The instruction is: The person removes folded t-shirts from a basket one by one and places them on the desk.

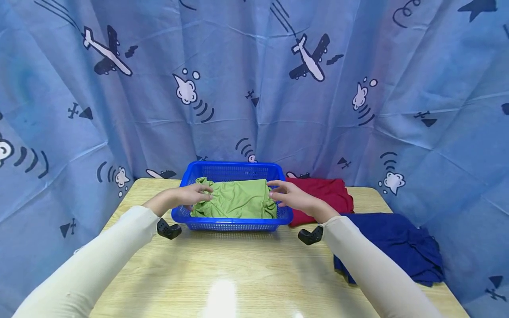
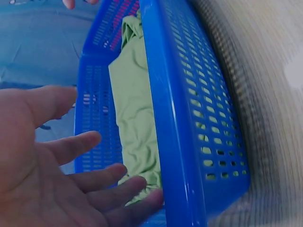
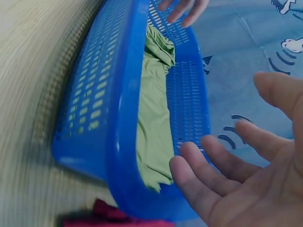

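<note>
A folded green cloth (image 1: 238, 198) lies inside a blue plastic basket (image 1: 232, 224) with perforated walls. Over the basket's left end is my left hand (image 1: 190, 195), its fingers spread and holding nothing. My right hand (image 1: 292, 195) hovers at the opposite end, fingers likewise apart and nothing in them. In the left wrist view the fingertips (image 2: 144, 189) reach over the basket opening beside the green cloth (image 2: 135, 94). The right wrist view has the fingers (image 3: 199, 175) near the cloth's end (image 3: 154, 137), over the rim.
A red cloth (image 1: 326, 194) lies on the wooden table (image 1: 254, 269) right of the basket. Nearer, by the right forearm, is a dark blue cloth (image 1: 397, 247). A blue curtain (image 1: 238, 88) with airplane prints hangs behind the table. Each wrist carries a black device (image 1: 169, 229).
</note>
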Available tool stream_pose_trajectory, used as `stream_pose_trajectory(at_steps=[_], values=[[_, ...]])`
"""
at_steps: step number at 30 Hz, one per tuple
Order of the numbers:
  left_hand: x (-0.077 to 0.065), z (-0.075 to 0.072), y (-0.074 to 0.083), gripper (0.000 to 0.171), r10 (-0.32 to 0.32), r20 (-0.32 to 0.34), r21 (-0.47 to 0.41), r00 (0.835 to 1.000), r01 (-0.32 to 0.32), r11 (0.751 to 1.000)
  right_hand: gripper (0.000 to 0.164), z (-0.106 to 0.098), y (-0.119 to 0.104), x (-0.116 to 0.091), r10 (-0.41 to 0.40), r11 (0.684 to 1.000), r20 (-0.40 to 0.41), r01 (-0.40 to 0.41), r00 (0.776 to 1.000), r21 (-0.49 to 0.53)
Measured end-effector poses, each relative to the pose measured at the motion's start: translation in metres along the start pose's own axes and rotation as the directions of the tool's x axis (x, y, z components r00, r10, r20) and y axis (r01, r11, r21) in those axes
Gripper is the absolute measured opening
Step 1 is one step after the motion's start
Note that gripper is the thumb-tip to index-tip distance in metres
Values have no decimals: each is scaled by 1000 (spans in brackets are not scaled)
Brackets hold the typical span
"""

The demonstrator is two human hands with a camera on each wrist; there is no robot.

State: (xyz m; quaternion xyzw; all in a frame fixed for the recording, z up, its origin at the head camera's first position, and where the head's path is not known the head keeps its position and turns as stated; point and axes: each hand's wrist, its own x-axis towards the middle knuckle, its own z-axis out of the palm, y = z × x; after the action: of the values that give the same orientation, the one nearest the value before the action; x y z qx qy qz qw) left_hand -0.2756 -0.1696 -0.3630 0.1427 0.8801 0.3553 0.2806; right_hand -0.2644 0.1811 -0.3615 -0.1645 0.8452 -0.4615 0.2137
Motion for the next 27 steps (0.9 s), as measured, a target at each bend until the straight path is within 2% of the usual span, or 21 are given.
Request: stream_pose_trajectory(at_steps=[3,9,13,17,24,27], values=[[-1,-2,-7,61,-49,31,18,998,48,999,65,7,0,13,37,997,-5,-36,999,64],[4,-9,-10,64,-88,56,-67,995,91,994,65,11,-1,31,107,984,-3,-105,994,141],[11,-13,-8,71,-109,93,-149,990,122,981,67,10,-1,38,158,977,-4,-156,987,147],[18,-15,-7,75,-144,117,-178,983,164,970,71,13,2,47,197,970,3,-196,980,142],[27,-8,-12,73,-188,142,-61,972,198,978,78,29,5,59,278,960,8,-278,960,22],[33,-1,-15,73,-207,154,-55,966,217,975,77,33,7,61,313,949,12,-313,950,16]])
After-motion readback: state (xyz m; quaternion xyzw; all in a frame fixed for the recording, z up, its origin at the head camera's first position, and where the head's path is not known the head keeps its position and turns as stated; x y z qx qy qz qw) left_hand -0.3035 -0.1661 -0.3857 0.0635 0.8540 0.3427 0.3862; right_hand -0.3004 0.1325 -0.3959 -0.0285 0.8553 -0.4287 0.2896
